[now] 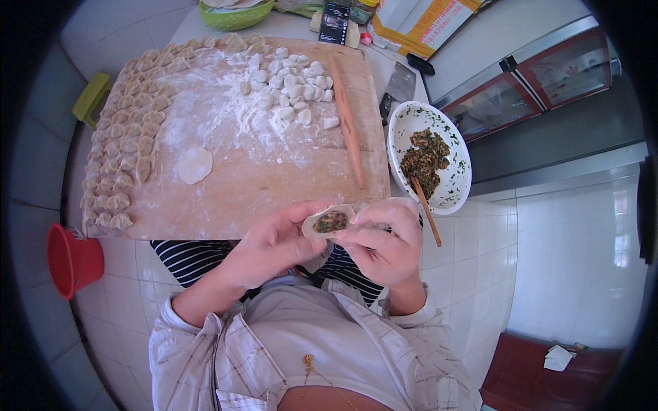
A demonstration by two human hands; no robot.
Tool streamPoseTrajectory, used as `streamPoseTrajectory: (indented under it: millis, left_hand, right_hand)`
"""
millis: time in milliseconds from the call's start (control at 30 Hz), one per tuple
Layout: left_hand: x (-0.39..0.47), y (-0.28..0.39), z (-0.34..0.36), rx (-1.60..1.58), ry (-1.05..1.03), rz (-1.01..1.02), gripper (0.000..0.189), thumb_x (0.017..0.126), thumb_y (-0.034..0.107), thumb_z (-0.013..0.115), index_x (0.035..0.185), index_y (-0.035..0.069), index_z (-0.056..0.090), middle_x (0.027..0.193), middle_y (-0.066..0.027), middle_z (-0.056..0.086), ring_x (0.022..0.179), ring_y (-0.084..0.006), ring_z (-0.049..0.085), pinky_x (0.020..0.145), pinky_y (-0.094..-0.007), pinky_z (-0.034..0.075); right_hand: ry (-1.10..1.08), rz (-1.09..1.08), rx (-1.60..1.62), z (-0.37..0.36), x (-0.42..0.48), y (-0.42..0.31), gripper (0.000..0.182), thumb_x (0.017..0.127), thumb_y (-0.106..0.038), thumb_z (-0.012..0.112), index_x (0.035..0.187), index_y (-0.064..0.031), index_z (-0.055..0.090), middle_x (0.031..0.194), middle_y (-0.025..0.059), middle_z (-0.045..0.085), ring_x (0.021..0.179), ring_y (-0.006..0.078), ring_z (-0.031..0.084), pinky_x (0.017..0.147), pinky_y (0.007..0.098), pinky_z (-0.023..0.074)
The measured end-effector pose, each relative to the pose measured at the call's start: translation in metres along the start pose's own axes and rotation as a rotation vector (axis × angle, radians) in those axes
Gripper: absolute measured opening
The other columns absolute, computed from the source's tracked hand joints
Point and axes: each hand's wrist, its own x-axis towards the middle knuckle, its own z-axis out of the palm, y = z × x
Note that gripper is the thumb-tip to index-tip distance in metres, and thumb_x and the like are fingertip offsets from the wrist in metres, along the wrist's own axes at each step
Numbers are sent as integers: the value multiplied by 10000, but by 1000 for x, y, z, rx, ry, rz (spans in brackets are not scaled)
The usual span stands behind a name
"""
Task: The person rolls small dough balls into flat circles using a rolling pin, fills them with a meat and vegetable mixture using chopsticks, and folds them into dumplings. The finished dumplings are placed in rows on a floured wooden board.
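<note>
A round dough wrapper (310, 227) with a mound of green-flecked filling (330, 222) is held between both hands, just past the near edge of the floured wooden board (205, 216). My left hand (280, 241) supports it from the left, and my right hand (388, 239) pinches its right edge between thumb and fingers. The wrapper is still open, its filling in sight. One flat wrapper (196, 166) lies on the board. Behind it are many small floured dough pieces (289, 80). Rows of folded dumplings (128, 131) line the board's left side. A wooden rolling pin (346, 120) rests at the right.
Right of the board stands a white bowl (459, 149) of filling with chopsticks (426, 211) over its rim. A cleaver (401, 82) lies behind it. At the back are a phone (334, 23) and a green basket (236, 18). A red bucket (74, 262) is at the left.
</note>
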Motion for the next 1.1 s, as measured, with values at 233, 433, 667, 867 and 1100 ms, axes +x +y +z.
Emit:
streamPoseTrajectory:
  millis: [233,433,667,867,1100]
  left_hand:
    - [-1,-13,13,111,94,140,504,958,-31,639,1437,-19,481,1253,-56,642,1044,-70,595,841,-228,506]
    - [-1,-8,14,195,119,199,400,961,-18,644,1357,-11,590,1217,-61,670,1034,-76,605,842,-227,507]
    - [1,-10,5,424,86,387,363,929,-18,677,1290,-26,639,1290,-129,655,1130,-172,632,942,-276,491]
    - [1,-14,5,406,80,436,464,918,-35,682,1359,-46,537,1306,-152,637,1191,-215,623,997,-328,497]
    - [-2,-14,3,447,102,433,579,927,-36,673,1435,-38,396,1276,-172,644,1195,-222,629,995,-341,518]
  right_hand:
    - [98,219,183,3,1,-5,247,663,-56,856,868,-142,747,959,41,638,859,214,580,733,333,446]
    - [102,248,263,4,1,-7,259,663,-25,865,877,-112,747,990,79,621,877,211,576,713,305,481]
    - [107,274,281,1,2,-11,286,681,-55,872,933,-96,745,1040,90,609,904,222,582,733,305,491]
    - [-18,323,323,-5,11,-8,325,722,-121,856,1027,-87,749,1096,108,603,961,251,575,815,349,487]
    - [-105,250,321,-8,12,-1,265,727,-169,854,978,-120,786,1034,77,615,936,221,555,786,338,430]
